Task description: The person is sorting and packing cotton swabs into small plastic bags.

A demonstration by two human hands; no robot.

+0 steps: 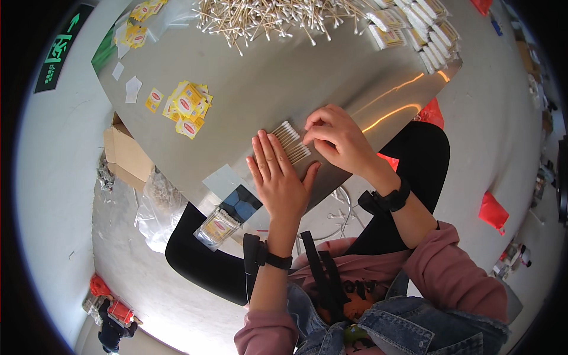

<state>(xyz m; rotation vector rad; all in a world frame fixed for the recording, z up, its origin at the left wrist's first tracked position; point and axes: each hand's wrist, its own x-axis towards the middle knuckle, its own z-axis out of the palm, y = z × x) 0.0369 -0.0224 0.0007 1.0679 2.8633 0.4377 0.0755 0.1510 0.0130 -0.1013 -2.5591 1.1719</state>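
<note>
A small row of cotton swabs [291,142] lies side by side on the shiny metal table [266,89], near its front edge. My left hand [277,176] rests flat, fingers together, against the left side of that row. My right hand [336,137] has its fingers curled and its fingertips touch the right side of the row. Neither hand lifts anything. A big loose heap of cotton swabs [260,18] covers the far part of the table.
Yellow-and-red labels [188,106] lie in a pile at the table's left, more labels [139,23] farther back. Packed swab bundles [414,29] are stacked at the far right. A filled packet [218,226] sits at the near edge. A cardboard box [125,155] and plastic bags [155,204] stand on the floor.
</note>
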